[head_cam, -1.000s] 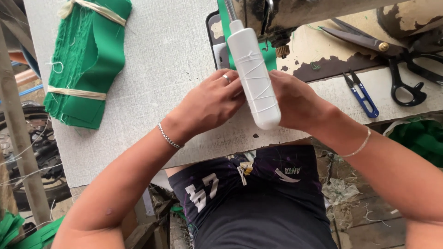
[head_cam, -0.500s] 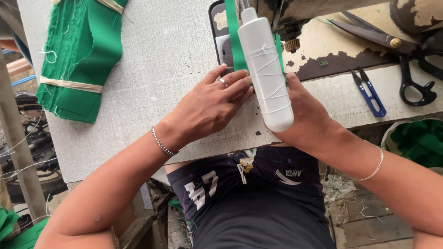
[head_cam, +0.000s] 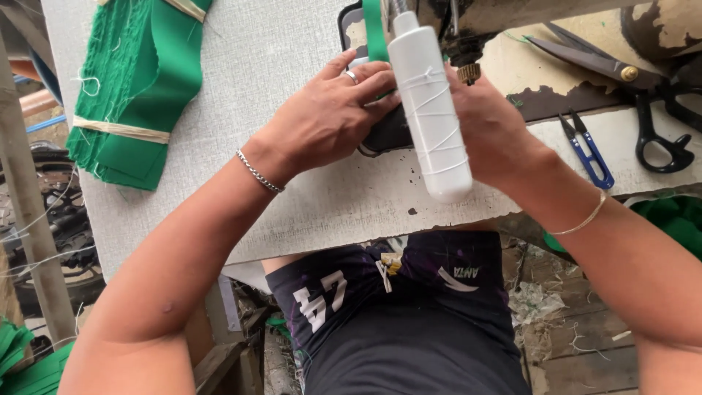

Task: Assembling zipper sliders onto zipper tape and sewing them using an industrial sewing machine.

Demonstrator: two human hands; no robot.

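left hand [head_cam: 329,117]: ring on one finger, silver chain bracelet at wrist | right hand [head_cam: 490,124]: thin gold bangle at wrist | forearms: bare, no sleeves | lap below the table edge [head_cam: 329,219]: dark shorts, white and purple print

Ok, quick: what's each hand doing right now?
Left hand: flat, fingers pressing the green strip, gripping nothing.
Right hand: mostly hidden behind the white bottle; cannot tell.

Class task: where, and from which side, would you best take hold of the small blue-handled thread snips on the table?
Grip the small blue-handled thread snips by the blue handles near the table edge, coming from the person's side: the dark blades point away, and the handles lie flat and apart from other things.
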